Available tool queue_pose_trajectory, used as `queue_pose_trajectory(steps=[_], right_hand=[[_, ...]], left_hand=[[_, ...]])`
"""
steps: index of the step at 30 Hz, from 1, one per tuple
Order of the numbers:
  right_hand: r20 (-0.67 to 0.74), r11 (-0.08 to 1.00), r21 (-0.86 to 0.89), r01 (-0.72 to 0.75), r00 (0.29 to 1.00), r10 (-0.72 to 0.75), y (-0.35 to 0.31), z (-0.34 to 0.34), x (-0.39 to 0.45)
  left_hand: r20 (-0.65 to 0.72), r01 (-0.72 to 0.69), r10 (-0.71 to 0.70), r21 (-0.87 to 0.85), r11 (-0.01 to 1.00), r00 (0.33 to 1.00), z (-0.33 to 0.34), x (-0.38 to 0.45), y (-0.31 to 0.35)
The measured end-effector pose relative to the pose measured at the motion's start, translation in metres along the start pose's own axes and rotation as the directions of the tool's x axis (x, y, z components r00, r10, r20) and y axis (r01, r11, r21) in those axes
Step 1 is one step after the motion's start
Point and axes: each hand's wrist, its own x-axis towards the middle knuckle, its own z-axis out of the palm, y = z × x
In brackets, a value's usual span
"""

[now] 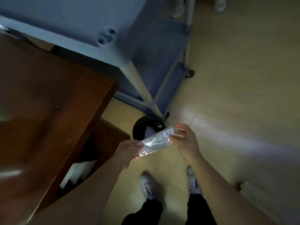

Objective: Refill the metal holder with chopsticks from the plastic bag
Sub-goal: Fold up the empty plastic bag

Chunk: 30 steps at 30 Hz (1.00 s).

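A clear, crumpled plastic bag (155, 142) stretches between both my hands above the floor. My left hand (129, 151) pinches its lower left end. At the upper right end, my right hand (183, 140) grips the bag with thumb and fingers. I cannot tell if any chopsticks are inside the bag. No metal holder is in view. The frame is blurred and dim.
A dark brown wooden table (48, 103) fills the left. A blue wheeled cart (146, 51) stands behind it. A small black round bin (146, 125) sits on the floor just beyond the bag. My two shoes (147, 184) stand on the pale wood floor (243, 95).
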Motion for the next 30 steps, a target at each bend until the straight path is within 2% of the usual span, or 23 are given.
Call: queue_pose_trajectory(steps=[3, 6, 10, 14, 16, 18, 20, 23, 25, 28, 30], right_hand=[[-0.069, 1.000, 0.026, -0.014, 0.998, 0.015, 0.053, 0.012, 0.024], [-0.045, 0.999, 0.002, -0.041, 0.998, 0.041, 0.097, 0.022, 0.049], [-0.025, 0.991, -0.133, -0.020, 1.000, 0.016, 0.141, 0.035, 0.088], [-0.052, 0.971, -0.237, 0.023, 0.998, -0.036, 0.167, 0.045, 0.128], [-0.098, 0.980, -0.198, -0.012, 0.995, -0.008, 0.179, 0.047, 0.136], [-0.128, 0.988, -0.150, -0.037, 0.992, 0.017, 0.191, 0.048, 0.131], [-0.118, 0.990, -0.138, -0.033, 0.993, 0.017, 0.203, 0.052, 0.117], [-0.079, 0.993, -0.081, -0.082, 0.994, 0.076, 0.218, 0.059, 0.095], [-0.049, 0.992, -0.058, -0.114, 0.993, 0.111, 0.228, 0.063, 0.086], [-0.009, 0.987, -0.064, -0.150, 0.989, 0.150, 0.243, 0.064, 0.080], [0.007, 0.985, -0.073, -0.159, 0.987, 0.160, 0.250, 0.062, 0.080]], left_hand=[[-0.024, 0.014, -0.012, 0.082, 0.997, 1.000, 0.006, 0.046, -0.024], [-0.070, 0.004, 0.008, 0.166, 0.986, 0.997, 0.009, 0.094, -0.043], [-0.134, -0.041, 0.079, 0.263, 0.964, 0.988, 0.013, 0.161, -0.057], [-0.203, -0.029, 0.090, 0.285, 0.958, 0.975, 0.017, 0.227, -0.061], [-0.231, -0.030, 0.098, 0.280, 0.960, 0.968, 0.016, 0.254, -0.065], [-0.252, -0.060, 0.158, 0.355, 0.933, 0.955, 0.018, 0.275, -0.069], [-0.257, -0.105, 0.279, 0.533, 0.839, 0.925, 0.022, 0.289, -0.072], [-0.128, -0.155, 0.372, 0.752, 0.641, 0.919, 0.034, 0.308, -0.079], [-0.026, -0.192, 0.407, 0.854, 0.484, 0.913, 0.042, 0.322, -0.084], [0.111, -0.212, 0.462, 0.961, 0.175, 0.880, 0.051, 0.344, -0.094], [0.160, -0.207, 0.447, 0.977, 0.057, 0.880, 0.056, 0.356, -0.098]])
